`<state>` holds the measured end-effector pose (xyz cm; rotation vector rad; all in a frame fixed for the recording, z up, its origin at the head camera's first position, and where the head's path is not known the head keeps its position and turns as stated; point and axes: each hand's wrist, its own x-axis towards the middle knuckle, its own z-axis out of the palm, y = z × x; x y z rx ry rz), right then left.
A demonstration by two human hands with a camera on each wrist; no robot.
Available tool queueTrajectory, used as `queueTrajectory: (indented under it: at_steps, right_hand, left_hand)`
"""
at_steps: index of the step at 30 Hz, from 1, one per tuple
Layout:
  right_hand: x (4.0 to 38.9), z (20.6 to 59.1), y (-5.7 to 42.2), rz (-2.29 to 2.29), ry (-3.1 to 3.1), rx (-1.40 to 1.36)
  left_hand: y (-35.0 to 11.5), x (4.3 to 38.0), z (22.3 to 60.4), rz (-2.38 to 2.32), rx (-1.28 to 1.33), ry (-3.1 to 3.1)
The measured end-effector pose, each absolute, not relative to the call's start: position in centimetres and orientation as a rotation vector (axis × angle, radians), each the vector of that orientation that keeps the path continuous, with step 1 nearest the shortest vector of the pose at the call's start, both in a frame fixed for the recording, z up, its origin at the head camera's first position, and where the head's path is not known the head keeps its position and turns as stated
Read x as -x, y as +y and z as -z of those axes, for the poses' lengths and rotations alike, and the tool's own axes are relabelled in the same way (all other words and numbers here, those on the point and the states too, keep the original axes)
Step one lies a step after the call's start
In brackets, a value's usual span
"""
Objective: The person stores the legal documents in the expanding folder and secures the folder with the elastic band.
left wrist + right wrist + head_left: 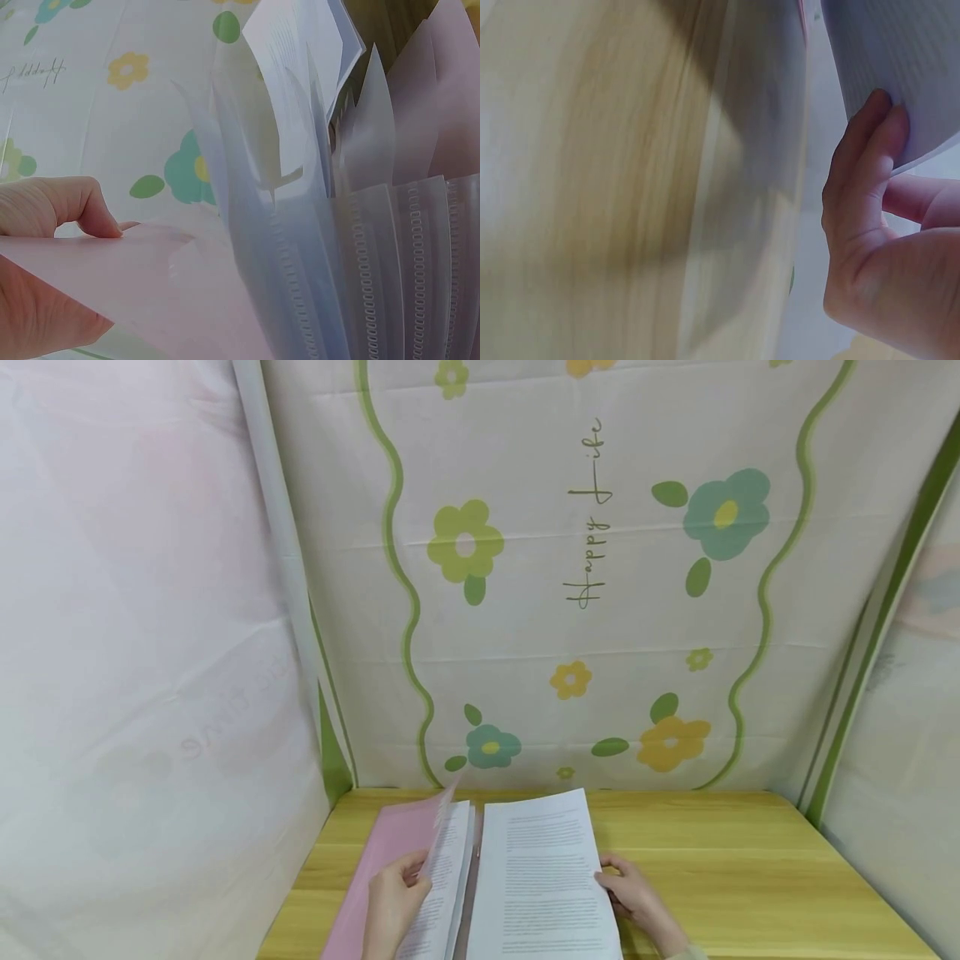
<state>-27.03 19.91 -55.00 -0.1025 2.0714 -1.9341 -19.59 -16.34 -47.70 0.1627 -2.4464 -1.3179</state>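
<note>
A pink folder (390, 839) with clear plastic sleeves (349, 255) lies opened on the table, printed sheets (442, 877) inside its left part. My left hand (393, 902) pinches the edge of its translucent pink cover (142, 274), which is lifted in the left wrist view. To the right is a stack of printed paper (543, 877). Its right edge is held between the thumb and fingers of my right hand (636, 893). In the right wrist view, those fingers (862, 157) lie against the paper's face. The lower part of the folder falls outside the head view.
Under the folder is a wood-grain table (712, 877), its far edge close to a flowered cloth wall (525, 610). White cloth walls (150, 693) rise at the left and right sides.
</note>
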Motion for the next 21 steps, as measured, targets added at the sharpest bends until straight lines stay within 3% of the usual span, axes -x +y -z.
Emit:
queueTrajectory:
  at_steps: [21]
  right_hand:
    - [26.5, 56.0, 18.2, 1.98, 2.018, 0.13]
  left_hand:
    - [-16.2, 19.4, 47.7, 1.342, -0.181, -2.427]
